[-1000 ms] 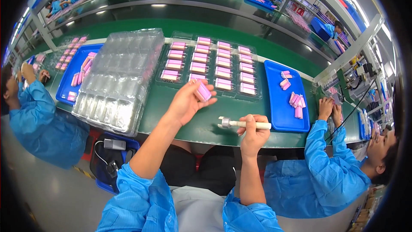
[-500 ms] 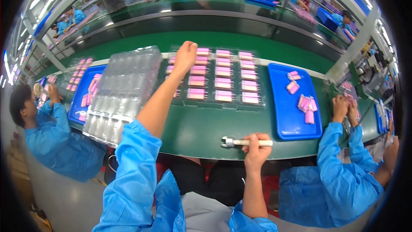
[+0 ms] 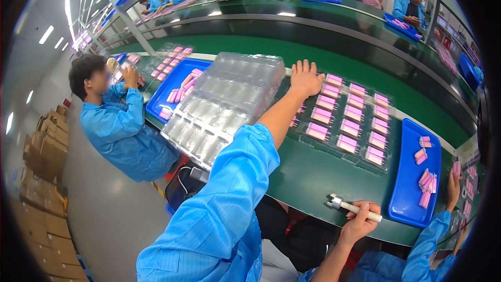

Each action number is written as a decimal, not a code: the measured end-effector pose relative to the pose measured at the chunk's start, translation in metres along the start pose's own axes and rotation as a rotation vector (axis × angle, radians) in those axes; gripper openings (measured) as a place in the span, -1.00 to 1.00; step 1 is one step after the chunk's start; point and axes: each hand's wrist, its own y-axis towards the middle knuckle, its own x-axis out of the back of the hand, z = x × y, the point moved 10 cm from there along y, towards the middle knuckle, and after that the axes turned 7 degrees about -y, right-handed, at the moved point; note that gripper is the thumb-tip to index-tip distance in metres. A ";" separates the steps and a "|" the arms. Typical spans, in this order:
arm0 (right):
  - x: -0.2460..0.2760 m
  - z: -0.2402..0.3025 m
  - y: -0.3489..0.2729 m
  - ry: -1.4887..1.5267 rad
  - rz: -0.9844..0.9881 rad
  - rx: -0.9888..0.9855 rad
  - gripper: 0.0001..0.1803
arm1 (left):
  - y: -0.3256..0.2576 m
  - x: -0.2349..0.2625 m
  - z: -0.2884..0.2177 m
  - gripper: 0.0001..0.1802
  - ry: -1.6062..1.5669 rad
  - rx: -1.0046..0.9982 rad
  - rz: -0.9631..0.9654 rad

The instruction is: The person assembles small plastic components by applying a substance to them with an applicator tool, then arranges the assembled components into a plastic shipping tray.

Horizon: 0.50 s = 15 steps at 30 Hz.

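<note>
Right hand [image 3: 359, 223] closed around a cream-handled tool [image 3: 355, 208] at the near table edge, long axis left-right, metal tip leftward. Farther out, left hand [image 3: 305, 78] lies open, fingers spread, on the far-left corner of the clear tray of pink parts [image 3: 347, 120]; stacked empty blister trays [image 3: 224, 102] just left.

A clear plastic tray [image 3: 347, 122] filled with rows of flat pink rectangular pieces lies flat on the green bench, its far left corner under an outstretched palm, while a slim white rod-shaped tool [image 3: 355, 208] with a metal tip lies level near the bench's front edge, gripped at its handle end.
</note>
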 end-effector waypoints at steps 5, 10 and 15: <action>0.006 0.003 -0.001 -0.006 -0.013 0.005 -0.82 | -0.008 0.001 -0.014 -0.13 0.015 -0.032 0.091; -0.005 -0.001 -0.002 0.017 0.001 -0.021 -0.82 | -0.015 0.008 -0.001 -0.23 0.050 -0.057 0.007; -0.003 -0.001 -0.003 0.009 -0.003 -0.021 -0.82 | -0.046 0.024 -0.035 -0.37 -0.012 -0.166 -0.132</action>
